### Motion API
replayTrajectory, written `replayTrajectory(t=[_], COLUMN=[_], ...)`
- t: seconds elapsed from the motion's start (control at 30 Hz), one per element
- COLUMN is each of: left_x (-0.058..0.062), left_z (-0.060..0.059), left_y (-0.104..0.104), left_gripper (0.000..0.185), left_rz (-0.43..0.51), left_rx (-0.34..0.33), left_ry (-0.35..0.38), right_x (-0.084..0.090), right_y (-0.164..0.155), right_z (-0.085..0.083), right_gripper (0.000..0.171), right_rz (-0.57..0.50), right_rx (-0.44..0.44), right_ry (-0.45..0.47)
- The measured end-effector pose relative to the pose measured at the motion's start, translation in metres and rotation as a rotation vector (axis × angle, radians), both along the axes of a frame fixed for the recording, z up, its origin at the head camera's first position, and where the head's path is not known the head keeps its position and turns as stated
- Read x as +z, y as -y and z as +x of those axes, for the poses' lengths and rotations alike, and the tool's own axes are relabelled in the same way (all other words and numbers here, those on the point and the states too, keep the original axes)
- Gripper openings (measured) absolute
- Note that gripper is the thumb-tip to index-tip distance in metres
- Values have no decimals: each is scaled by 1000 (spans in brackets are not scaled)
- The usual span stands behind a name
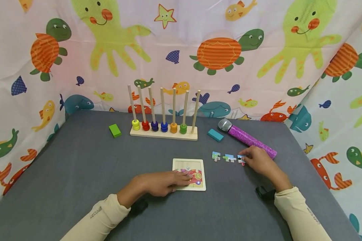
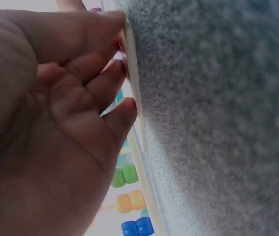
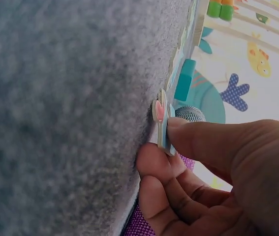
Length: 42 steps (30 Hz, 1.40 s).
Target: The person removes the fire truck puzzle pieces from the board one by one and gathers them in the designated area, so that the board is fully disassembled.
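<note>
On the grey surface, near the front middle, lies a square puzzle tray, and the left hand rests across its lower left part. Its fingers are loosely bent, with the tips touching the tray's edge and the pieces set in it; they grip nothing.

To the right of the tray, three loose puzzle pieces lie in a short row. The right hand is at the rightmost piece: the wrist view shows the thumb pressing that piece from one side while curled fingers meet it from below, so the hand pinches it, the piece tipped up on edge off the surface. The middle piece and the left piece lie flat, just apart from each other.

Behind the right hand, touching or nearly touching it, lies a purple microphone, angled toward the back. A teal block sits just left of its head. Further back in the middle stands a rack with seven pegs, six of which carry coloured rings. A green block lies to its left.
</note>
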<state>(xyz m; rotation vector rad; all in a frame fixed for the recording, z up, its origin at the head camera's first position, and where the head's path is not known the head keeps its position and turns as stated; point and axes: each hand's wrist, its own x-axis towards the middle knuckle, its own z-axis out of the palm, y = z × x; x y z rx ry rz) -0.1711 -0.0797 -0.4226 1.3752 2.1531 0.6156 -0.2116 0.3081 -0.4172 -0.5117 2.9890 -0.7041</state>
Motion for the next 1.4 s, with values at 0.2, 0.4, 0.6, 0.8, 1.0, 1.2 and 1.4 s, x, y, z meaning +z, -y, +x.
replayTrajectory(t=[0.2,0.4,0.6,0.8,1.0,1.2,1.4], left_x=[1,4,8,8,10,7,6], left_z=[-6,-9,-15,-20,-21,-18,-16], left_y=[-4,-5,1,9,13,10,9], left_gripper=[42,38,38,50,63,70,74], left_rz=[89,156,136,66,-26,-78,-138], left_rx=[25,125,278,300,339,347,342], left_ry=[14,13,-92,-93,-86,-83,-105], right_x=[-2,3,16,18,18,15,13], right_y=[0,4,17,36,62,73,90], right_z=[1,0,1,4,5,8,10], right_gripper=[13,17,20,19,15,16,17], right_rz=[42,26,-40,-108,-182,-199,-191], right_rx=[20,25,45,156,217,264,278], right_ry=[-51,-58,-31,-65,-57,-23,31])
